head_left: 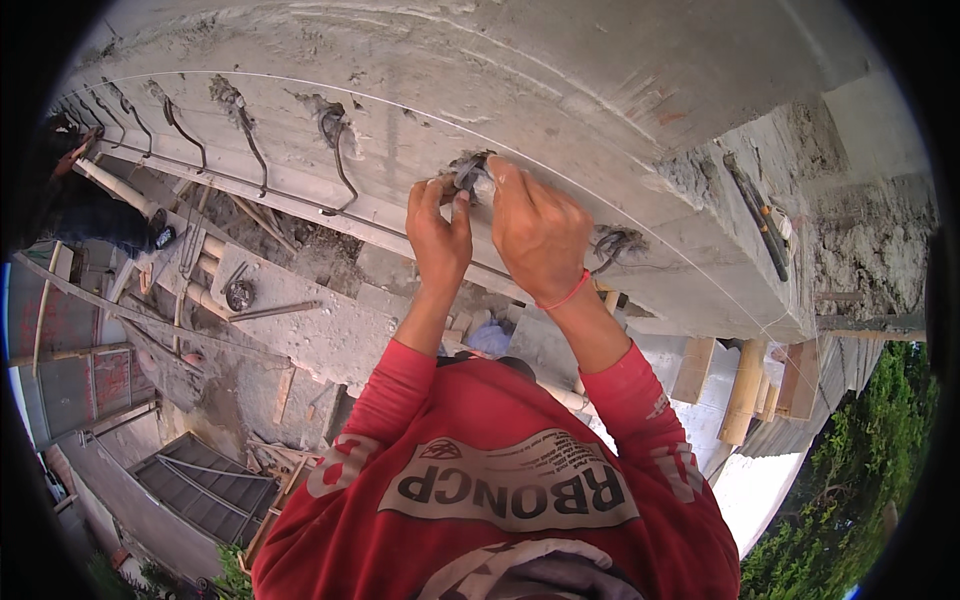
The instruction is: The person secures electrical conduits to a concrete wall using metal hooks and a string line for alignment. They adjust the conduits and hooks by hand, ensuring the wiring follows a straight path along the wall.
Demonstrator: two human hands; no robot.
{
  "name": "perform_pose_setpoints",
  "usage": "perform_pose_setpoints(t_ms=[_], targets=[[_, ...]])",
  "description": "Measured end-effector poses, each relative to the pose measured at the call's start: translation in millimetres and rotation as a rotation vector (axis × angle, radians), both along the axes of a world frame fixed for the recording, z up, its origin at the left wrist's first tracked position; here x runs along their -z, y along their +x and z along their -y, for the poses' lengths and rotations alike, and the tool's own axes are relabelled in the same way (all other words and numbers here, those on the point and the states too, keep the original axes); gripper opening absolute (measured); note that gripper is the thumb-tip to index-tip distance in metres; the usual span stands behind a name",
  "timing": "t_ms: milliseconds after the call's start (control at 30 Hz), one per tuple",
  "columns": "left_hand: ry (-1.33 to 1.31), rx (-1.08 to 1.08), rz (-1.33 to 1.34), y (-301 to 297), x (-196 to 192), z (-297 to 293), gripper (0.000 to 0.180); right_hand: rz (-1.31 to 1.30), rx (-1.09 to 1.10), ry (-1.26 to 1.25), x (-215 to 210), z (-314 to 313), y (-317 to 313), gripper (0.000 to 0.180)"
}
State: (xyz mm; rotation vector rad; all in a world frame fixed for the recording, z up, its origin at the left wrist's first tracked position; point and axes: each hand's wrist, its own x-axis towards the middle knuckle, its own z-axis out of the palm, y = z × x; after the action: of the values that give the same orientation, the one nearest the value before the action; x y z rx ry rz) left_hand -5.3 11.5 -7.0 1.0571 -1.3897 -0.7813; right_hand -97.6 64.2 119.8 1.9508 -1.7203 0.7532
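My two hands meet at a chipped pocket in the grey concrete beam (600, 90) in front of me. A dark bent steel bar (470, 172) sticks out of that pocket. My left hand (438, 235) pinches it from the left with fingers and thumb. From the right, my right hand (535, 230) closes on the same bar, with something small and pale between the fingertips. A red band circles my right wrist. Both sleeves are red. What exactly the fingertips hold is partly hidden.
More bent bars (340, 145) hang from pockets along the beam, joined by a thin horizontal rod (250, 185). A dark tool (762, 225) lies against broken concrete at the right. Bamboo poles (745, 390), roofs (200, 485) and trees (850, 480) lie far below. Another person (85, 205) stands far left.
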Motion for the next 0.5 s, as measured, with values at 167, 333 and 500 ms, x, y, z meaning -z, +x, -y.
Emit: perform_pose_setpoints(t_ms=[167,333,500], targets=[[0.016,-0.054,-0.012,-5.4,-4.5,-1.1,0.021,0.037,-0.041,0.023,2.8,-8.5,-10.0,0.032],[0.051,-0.066,0.005,-7.1,-16.3,-3.7,0.019,0.066,-0.072,0.004,8.6,-15.2,-14.6,0.034],[0.039,-0.095,0.045,-8.5,-20.4,-4.9,0.018,0.061,-0.12,0.028,7.6,-12.1,-18.5,0.034]])
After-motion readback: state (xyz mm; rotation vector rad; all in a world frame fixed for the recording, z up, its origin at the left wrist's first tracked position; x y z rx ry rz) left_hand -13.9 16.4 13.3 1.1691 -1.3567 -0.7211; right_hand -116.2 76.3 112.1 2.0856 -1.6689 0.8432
